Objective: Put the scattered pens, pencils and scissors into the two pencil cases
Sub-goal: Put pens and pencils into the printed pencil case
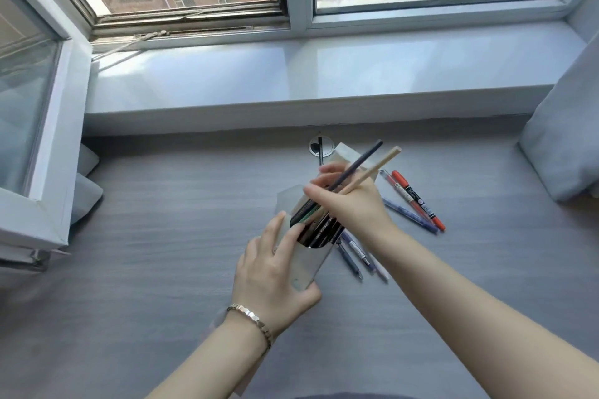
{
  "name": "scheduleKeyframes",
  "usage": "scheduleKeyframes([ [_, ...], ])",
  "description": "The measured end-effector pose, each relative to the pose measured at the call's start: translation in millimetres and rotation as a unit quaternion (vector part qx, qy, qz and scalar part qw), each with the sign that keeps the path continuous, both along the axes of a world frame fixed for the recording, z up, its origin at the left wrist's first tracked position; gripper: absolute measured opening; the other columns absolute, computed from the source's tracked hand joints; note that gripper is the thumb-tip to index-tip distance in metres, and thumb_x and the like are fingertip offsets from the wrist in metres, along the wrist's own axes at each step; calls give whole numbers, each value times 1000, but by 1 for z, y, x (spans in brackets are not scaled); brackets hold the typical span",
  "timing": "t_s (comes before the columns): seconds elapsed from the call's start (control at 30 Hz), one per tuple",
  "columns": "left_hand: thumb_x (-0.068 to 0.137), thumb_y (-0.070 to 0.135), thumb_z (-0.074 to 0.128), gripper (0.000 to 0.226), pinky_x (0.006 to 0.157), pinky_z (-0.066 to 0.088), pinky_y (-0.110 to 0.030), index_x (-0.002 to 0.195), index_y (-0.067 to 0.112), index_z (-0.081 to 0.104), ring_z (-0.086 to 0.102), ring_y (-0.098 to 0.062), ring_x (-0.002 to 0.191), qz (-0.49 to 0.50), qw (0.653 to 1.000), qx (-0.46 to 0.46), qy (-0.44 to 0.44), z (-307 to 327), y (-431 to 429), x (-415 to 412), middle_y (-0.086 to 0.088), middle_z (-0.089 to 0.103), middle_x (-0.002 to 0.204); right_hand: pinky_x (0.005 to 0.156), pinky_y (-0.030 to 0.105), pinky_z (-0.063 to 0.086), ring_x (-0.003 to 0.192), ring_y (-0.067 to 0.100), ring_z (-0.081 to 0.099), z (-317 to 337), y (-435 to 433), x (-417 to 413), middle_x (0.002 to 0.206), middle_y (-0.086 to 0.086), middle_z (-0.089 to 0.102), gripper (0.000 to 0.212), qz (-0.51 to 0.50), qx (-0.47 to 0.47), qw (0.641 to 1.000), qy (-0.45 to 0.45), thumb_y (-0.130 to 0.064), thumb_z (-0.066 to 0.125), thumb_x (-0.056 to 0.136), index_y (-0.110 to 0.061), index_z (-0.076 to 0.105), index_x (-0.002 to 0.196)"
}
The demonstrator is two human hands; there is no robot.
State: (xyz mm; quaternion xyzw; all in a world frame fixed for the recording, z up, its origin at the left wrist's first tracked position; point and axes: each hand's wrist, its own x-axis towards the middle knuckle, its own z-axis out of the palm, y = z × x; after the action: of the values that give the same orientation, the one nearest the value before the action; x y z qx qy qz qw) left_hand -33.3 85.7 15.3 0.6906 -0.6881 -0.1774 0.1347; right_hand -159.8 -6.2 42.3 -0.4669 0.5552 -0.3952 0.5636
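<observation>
My left hand (272,272) grips a pale translucent pencil case (308,264) by its lower end, tilted above the desk. Several dark pens stick out of its open mouth (319,230). My right hand (351,204) pinches two pencils, a dark blue one (359,165) and a beige one (377,165), with their lower ends at the case's mouth. A second pale case (348,152) lies partly hidden behind my right hand. An orange marker (418,199) and blue pens (410,215) lie to the right. More pens (355,256) lie under my right wrist.
The grey desk (162,236) runs up to a white windowsill (291,74). A round cable hole (321,146) sits at the desk's back edge. An open window frame (48,139) juts in at the left. A grey curtain (564,139) hangs at the right.
</observation>
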Motion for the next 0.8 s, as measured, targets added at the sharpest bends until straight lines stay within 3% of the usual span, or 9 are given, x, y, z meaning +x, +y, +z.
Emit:
scheduleKeyframes([
  [0.07,45,47,48,77,71,53,-37,120,30,45,62,-31,89,-1,1000,-3,1,0,1,1,-4,52,132,50,11,48,68,7,61,4,-8,-4,85,5,63,22,-39,19,998,-39,-17,64,84,-10,57,102],
  [0.13,45,48,48,78,69,53,-36,120,29,46,63,-30,88,-1,1000,-4,-8,1,1,2,-4,54,131,49,16,49,73,14,62,5,-14,-7,88,7,64,11,-71,49,994,-63,-25,55,90,-15,54,92],
  [0.27,45,47,47,79,69,53,-34,121,28,47,63,-28,86,-7,1000,-4,-18,2,2,4,-4,56,129,42,15,50,62,16,63,0,-20,-13,73,4,64,23,-113,49,992,-37,-25,43,96,-16,51,77],
  [0.43,45,48,47,85,72,53,-37,128,28,40,63,-30,90,5,1000,12,-2,2,5,3,-3,54,131,48,21,58,61,20,65,-10,-6,-2,74,16,65,20,-3,107,994,-20,-12,50,92,0,57,78],
  [0.57,45,48,45,84,70,54,-36,126,27,42,64,-30,87,-1,999,29,-26,-1,7,6,-5,57,128,66,32,61,66,29,69,-19,-6,0,78,16,68,24,44,183,982,6,-17,54,90,6,62,90],
  [0.63,45,49,44,83,65,54,-35,124,27,45,65,-28,83,0,999,34,-42,-1,6,7,-5,59,126,57,25,61,63,25,70,-20,-3,3,77,14,70,24,66,210,975,-5,-18,56,89,4,63,93],
  [0.73,44,50,43,83,61,54,-34,123,25,49,65,-28,78,0,998,36,-55,-2,3,8,-6,59,125,50,21,56,60,15,68,-20,1,8,80,9,69,22,55,173,983,10,-26,61,86,-6,62,94],
  [0.8,44,50,43,82,62,53,-34,121,23,51,64,-29,77,3,998,33,-58,-3,1,9,-6,59,125,64,29,57,73,17,68,-21,-5,5,89,6,69,32,-11,105,992,69,-36,65,80,-10,61,98],
])
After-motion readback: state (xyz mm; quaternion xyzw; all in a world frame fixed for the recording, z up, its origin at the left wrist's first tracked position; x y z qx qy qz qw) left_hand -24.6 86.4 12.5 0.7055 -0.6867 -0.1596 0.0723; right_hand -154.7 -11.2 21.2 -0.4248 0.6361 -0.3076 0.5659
